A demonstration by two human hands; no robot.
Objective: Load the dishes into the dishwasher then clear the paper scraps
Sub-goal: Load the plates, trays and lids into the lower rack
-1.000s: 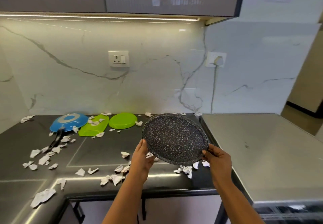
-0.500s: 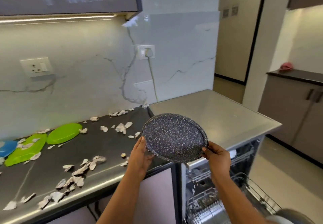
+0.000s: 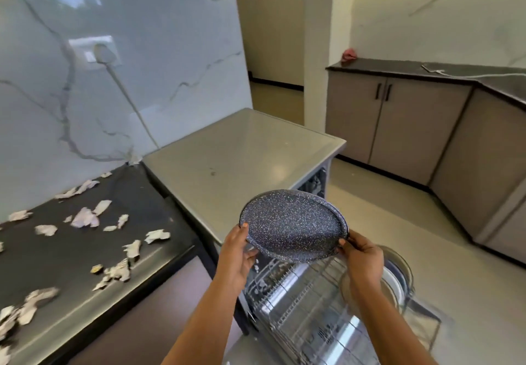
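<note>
Low in the centre of the frame, the left hand (image 3: pixel 237 253) and right hand (image 3: pixel 363 259) each grip opposite rims of a dark speckled round plate (image 3: pixel 293 223), tilted above the open dishwasher's wire rack (image 3: pixel 299 307). Paper scraps (image 3: pixel 85 218) litter the black counter (image 3: pixel 57 251) at left.

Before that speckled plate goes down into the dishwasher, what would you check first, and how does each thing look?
1. Two-handed grip: the left hand and right hand each hold an opposite edge of the speckled plate. Ok.
2. Dishwasher open, with the wire rack pulled out under the plate. Ok.
3. A free slot right below the plate: the rack is blurred. Cannot tell.
4. Room beside the round dishes already standing at the rack's right end, close to the right hand. Cannot tell.
5. Paper scraps cleared: they lie on the dark counter. Not ok, but that comes later.
</note>
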